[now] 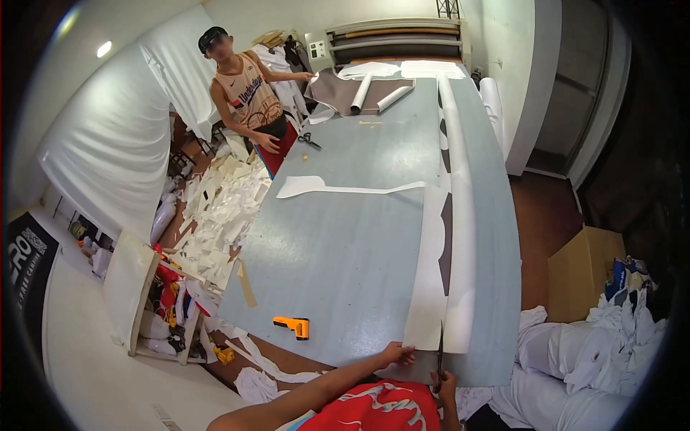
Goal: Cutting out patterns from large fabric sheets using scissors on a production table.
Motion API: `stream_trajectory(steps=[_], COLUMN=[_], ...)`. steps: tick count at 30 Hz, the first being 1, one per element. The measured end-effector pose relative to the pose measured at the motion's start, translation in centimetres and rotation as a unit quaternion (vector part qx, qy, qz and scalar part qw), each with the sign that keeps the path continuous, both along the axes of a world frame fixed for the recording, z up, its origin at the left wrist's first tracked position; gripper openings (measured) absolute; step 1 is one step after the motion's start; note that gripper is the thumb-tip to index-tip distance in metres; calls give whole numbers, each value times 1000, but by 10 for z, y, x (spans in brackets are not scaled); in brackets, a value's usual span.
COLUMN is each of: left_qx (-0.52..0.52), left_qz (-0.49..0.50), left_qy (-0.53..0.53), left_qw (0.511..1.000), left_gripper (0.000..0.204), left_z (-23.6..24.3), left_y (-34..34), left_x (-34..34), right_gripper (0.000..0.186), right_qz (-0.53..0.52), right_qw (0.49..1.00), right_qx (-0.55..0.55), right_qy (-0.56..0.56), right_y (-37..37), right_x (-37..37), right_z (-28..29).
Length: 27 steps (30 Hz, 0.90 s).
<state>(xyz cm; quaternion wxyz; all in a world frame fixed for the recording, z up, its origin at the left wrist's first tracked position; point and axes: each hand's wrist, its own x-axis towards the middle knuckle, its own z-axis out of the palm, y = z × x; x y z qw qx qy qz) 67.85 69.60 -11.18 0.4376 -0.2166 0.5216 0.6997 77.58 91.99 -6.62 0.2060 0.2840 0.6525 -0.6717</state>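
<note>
At the near end of the table, my right hand (447, 386) is closed round the handles of dark scissors (440, 353). The blades point away from me, at the gap between a flat white paper sheet (425, 305) and a long white paper roll (461, 287). My left hand (397, 353) pinches the sheet's near left corner, its fingers bent at the edge. Dark brown patches with curved outlines show between sheet and roll. A narrow white strip (359, 189) runs left from the sheet's far end.
An orange handheld thermometer gun (292, 327) lies on the grey-blue table (345, 244). Across the table stand a co-worker (248, 93), with black scissors (309, 140) close by, and a roller machine (395, 43). Paper scraps (223, 197) cover the left floor; a cardboard box (586, 266) and white fabric rolls (568, 352) are right.
</note>
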Motion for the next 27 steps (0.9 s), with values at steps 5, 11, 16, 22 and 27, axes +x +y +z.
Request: stream_trajectory(steps=[5, 11, 16, 22, 27], left_qx=[16, 24, 23, 31, 27], left_qz=[-6, -25, -14, -10, -12], left_qy=[-22, -21, -10, 3, -11], left_qw=[1000, 999, 1000, 999, 999], left_gripper=[32, 31, 33, 34, 32], left_z=[-3, 15, -1, 0, 6], left_y=[-7, -1, -7, -5, -4], left_x=[-1, -4, 0, -1, -3], right_gripper=[23, 27, 29, 32, 18], right_qz=[-30, -29, -52, 52, 129], right_qw=[999, 999, 997, 991, 981], right_qx=[-31, -1, -41, 102, 10], right_qy=[-30, -19, -25, 68, 146], right_y=[-3, 6, -5, 27, 42], right_x=[0, 12, 10, 57, 64], right_z=[14, -3, 23, -40, -57])
